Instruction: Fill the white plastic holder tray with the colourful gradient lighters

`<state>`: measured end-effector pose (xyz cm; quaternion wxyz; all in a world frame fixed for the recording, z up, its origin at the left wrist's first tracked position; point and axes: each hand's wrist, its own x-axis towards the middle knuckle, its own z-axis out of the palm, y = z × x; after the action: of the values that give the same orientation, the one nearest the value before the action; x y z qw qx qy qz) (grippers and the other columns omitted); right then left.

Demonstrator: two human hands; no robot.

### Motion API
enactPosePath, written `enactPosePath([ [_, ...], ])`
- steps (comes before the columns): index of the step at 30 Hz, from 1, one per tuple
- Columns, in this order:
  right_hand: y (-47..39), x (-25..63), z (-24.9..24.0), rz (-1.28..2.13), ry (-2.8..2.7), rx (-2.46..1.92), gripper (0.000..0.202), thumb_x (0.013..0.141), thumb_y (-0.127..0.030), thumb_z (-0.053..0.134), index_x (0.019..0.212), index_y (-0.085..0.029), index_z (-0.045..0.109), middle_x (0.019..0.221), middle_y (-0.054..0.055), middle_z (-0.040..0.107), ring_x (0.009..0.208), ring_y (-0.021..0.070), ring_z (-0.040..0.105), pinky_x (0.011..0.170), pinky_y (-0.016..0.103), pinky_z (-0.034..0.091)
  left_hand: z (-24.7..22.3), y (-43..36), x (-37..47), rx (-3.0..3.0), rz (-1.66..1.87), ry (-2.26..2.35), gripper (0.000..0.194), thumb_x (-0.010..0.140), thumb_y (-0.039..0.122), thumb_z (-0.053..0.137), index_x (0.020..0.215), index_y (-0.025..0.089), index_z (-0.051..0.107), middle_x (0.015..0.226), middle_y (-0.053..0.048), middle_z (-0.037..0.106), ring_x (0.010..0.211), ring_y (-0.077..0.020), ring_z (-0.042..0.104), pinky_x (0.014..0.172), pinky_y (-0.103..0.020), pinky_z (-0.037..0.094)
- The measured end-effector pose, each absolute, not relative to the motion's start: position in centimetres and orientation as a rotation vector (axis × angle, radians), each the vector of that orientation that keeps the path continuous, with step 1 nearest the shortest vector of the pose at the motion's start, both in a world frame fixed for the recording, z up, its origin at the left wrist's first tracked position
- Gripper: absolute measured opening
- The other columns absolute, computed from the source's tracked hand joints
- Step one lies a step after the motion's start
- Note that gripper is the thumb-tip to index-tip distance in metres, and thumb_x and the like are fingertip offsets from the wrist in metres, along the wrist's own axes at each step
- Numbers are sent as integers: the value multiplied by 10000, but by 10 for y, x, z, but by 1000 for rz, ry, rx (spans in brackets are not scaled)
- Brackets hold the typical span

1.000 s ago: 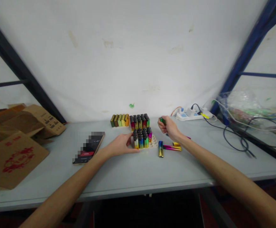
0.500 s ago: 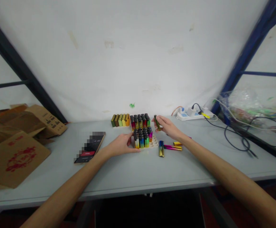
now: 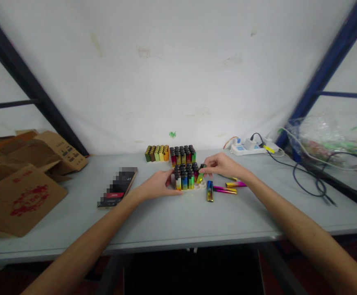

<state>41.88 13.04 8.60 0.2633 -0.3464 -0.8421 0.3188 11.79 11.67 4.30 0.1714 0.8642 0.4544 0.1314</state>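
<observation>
My right hand (image 3: 221, 164) pinches a yellow-green lighter (image 3: 200, 176), tilted over the right part of a white tray (image 3: 202, 185) with round holes. Shiny coloured lighters (image 3: 184, 182) with black tops stand upright in rows in the tray. Around its left side my left hand (image 3: 158, 183) is closed, thumb along the front edge and fingers behind. To the right lie loose lighters: a blue-gold one (image 3: 209, 191), a pink-gold one (image 3: 225, 190) and others near the right wrist.
Behind stand another block of black-topped lighters (image 3: 182, 155) and a block of yellow and green ones (image 3: 157, 153). A phone (image 3: 118, 188) lies left, beside cardboard boxes (image 3: 28, 196). A power strip (image 3: 252, 147) and black cable (image 3: 316, 184) are at right.
My right hand has moved down and slightly left, bringing the lighter from above the table to the tray. My left hand stays at the tray's left side.
</observation>
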Motion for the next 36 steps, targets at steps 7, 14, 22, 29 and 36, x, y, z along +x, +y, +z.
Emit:
enactPosePath([
  [7, 137, 418, 75, 793, -2398, -925, 470, 910, -560, 678, 651, -174, 609, 636, 14, 685, 555, 107, 516, 554, 254, 345, 42, 117, 118, 2441, 377, 1314, 664, 713, 730, 739, 1053, 179, 588, 836, -32, 659, 708, -225, 619, 629, -311, 428],
  [14, 138, 410, 68, 625, -2508, -897, 446, 940, -540, 654, 694, -168, 632, 614, 5, 658, 541, 107, 510, 556, 251, 351, 41, 117, 117, 2462, 390, 1289, 656, 716, 725, 739, 1048, 181, 585, 811, -19, 642, 692, -219, 610, 615, -304, 413],
  [22, 140, 429, 87, 441, -2521, -1069, 455, 983, -537, 598, 741, -166, 705, 650, 29, 690, 563, 129, 551, 591, 269, 373, 44, 116, 118, 2451, 369, 1307, 654, 724, 725, 737, 1056, 184, 582, 824, -21, 646, 697, -216, 610, 609, -299, 416],
  [29, 169, 470, 81, 84, -2542, -1581, 268, 944, -403, 663, 933, -145, 738, 878, 117, 758, 760, 222, 667, 670, 306, 422, 43, 117, 118, 2471, 364, 1310, 635, 724, 723, 733, 1027, 186, 577, 837, -26, 654, 711, -217, 614, 638, -302, 431],
  [36, 168, 483, 78, 484, -2681, -1716, 423, 794, -546, 769, 1003, -178, 754, 997, 107, 757, 859, 260, 693, 707, 319, 481, 41, 118, 116, 2472, 382, 1293, 642, 727, 734, 733, 1035, 192, 580, 840, -23, 657, 698, -212, 612, 630, -301, 430],
])
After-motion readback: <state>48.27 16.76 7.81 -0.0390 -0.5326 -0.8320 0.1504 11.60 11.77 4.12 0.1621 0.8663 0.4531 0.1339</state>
